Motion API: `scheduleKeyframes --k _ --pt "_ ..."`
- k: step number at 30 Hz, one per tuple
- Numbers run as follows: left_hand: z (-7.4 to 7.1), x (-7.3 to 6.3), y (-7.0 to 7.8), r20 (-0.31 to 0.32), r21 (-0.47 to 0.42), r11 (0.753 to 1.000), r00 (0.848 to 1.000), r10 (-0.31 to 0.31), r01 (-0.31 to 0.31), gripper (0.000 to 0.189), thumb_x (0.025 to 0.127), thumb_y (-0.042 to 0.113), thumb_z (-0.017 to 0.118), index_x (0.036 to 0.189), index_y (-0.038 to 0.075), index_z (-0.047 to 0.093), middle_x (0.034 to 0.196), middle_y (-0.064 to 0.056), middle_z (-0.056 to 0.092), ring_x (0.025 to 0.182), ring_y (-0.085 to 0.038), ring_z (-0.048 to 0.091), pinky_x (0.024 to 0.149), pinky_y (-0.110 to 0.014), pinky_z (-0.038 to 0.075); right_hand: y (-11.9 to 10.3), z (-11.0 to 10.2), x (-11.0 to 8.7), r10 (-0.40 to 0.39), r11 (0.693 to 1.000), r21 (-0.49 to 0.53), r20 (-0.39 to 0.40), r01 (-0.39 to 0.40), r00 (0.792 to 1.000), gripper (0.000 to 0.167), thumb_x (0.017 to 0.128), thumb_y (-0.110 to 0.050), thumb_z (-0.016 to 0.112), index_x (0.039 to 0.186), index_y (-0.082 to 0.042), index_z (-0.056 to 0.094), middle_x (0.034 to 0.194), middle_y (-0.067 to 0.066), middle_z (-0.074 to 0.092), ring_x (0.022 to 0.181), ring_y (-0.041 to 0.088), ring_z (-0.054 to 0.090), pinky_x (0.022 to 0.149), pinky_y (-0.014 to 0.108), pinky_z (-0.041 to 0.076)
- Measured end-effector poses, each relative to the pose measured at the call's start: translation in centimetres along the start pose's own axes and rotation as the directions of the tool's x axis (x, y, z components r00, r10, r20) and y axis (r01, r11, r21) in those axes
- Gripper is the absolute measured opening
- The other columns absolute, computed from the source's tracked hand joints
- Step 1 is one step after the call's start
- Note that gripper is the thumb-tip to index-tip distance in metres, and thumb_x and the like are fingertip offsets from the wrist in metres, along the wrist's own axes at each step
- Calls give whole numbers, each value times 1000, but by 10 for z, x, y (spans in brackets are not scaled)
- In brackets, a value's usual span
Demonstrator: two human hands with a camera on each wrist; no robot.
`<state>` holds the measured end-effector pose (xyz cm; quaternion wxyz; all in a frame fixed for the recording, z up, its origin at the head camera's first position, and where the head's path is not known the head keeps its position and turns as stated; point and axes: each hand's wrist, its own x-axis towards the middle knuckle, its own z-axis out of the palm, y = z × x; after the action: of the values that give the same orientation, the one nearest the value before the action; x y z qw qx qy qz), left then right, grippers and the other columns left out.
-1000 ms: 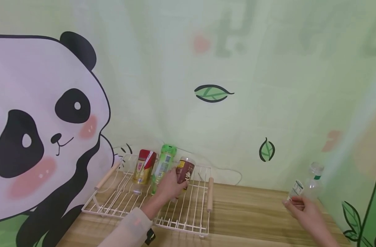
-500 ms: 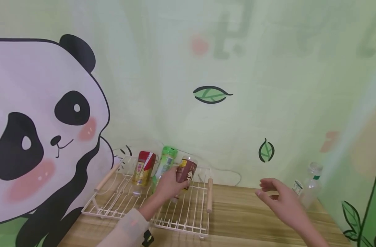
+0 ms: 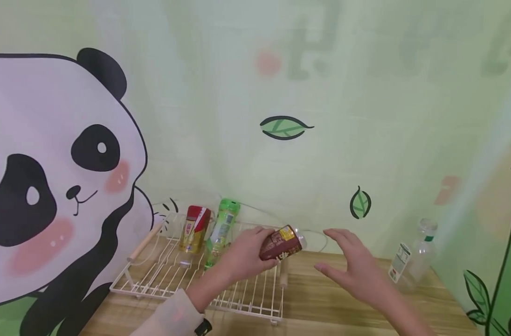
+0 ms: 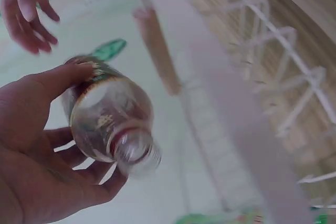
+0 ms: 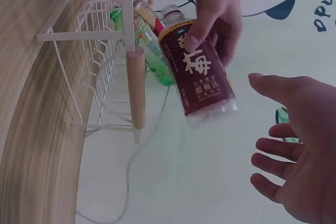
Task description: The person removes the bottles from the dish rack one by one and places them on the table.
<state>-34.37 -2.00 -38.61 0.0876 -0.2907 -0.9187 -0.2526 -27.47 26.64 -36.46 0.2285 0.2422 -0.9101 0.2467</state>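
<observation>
My left hand point(image 3: 248, 252) grips a plastic drink bottle with a dark maroon label point(image 3: 284, 242), held tilted above the right side of a white wire rack point(image 5: 86, 35). In the left wrist view its open, capless-looking clear neck point(image 4: 137, 150) faces the camera, with thumb and fingers around the body. My right hand point(image 3: 356, 266) is held to the right of the bottle, thumb and fingers spread and holding nothing. The right wrist view shows that hand point(image 5: 299, 140) apart from the bottle's flat base end.
In the rack lean a red-and-yellow bottle point(image 3: 195, 228) and a green-ended bottle point(image 3: 223, 228). Wooden handles point(image 3: 144, 241) rise at the rack's sides. At the right of the wooden table point(image 3: 322, 298) stands a clear bottle point(image 3: 425, 256) with a white label. A printed panda cloth hangs behind.
The left hand has lifted the maroon-labelled bottle from the rack, moving right and tipping it over. The right hand has left the clear bottle and moved left towards the other hand.
</observation>
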Motion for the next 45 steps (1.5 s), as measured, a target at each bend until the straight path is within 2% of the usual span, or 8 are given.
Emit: scheduleKeyframes --k 3,7,13,17,23,29,34,45 --pt "-4 -5 18 22 105 993 998 56 -58 73 87 33 89 150 14 57 138 -4 64 119 -24 59 94 -43 55 -6 6 4 -79 994 -74 2 78 997 78 87 -34 90 149 -4 55 147 14 56 135 38 55 103 61 53" --pt "-7 -9 35 64 158 979 990 123 -131 73 85 33 90 149 18 59 138 0 63 117 -21 56 97 -40 54 -10 15 8 -181 969 -167 22 182 983 84 79 -39 95 145 -2 59 144 13 59 132 36 56 100 61 53" --pt "-9 -11 49 108 178 958 972 209 -225 72 83 33 92 146 20 59 138 6 62 116 -16 55 100 -33 53 -15 22 10 -185 946 -250 111 207 976 75 78 -47 94 134 -7 66 132 5 66 127 29 59 100 56 52" --pt "-8 -12 49 121 162 961 971 206 -224 74 84 37 92 146 16 59 139 5 61 119 -15 56 101 -32 53 -15 23 9 -171 952 -229 145 202 974 65 79 -43 94 129 -10 68 123 -1 68 115 21 61 94 49 54" --pt "-6 -12 42 107 126 978 982 154 -168 79 86 44 89 148 9 56 132 0 57 118 -14 54 98 -29 55 -13 19 10 -190 957 -199 129 213 973 68 77 -39 96 130 -7 67 122 -1 68 112 19 61 91 45 57" --pt "-8 -10 40 134 177 960 972 194 -217 79 86 35 88 151 8 53 136 -2 55 120 -15 54 99 -28 54 -12 18 11 -170 955 -221 135 197 976 69 78 -42 95 130 -7 67 122 -1 69 110 18 61 89 43 57" --pt "-8 -9 41 138 174 963 973 183 -205 78 86 35 89 150 8 54 137 -2 56 123 -15 54 102 -28 53 -16 21 12 -144 959 -218 173 180 974 69 79 -36 95 133 -5 65 125 3 67 112 21 62 92 45 58" --pt "-4 -9 45 104 214 950 972 209 -228 76 85 41 90 146 9 57 132 0 59 118 -13 57 99 -25 54 -19 27 12 -191 960 -177 151 217 970 68 79 -30 96 132 -2 65 125 6 67 112 22 62 92 45 59"
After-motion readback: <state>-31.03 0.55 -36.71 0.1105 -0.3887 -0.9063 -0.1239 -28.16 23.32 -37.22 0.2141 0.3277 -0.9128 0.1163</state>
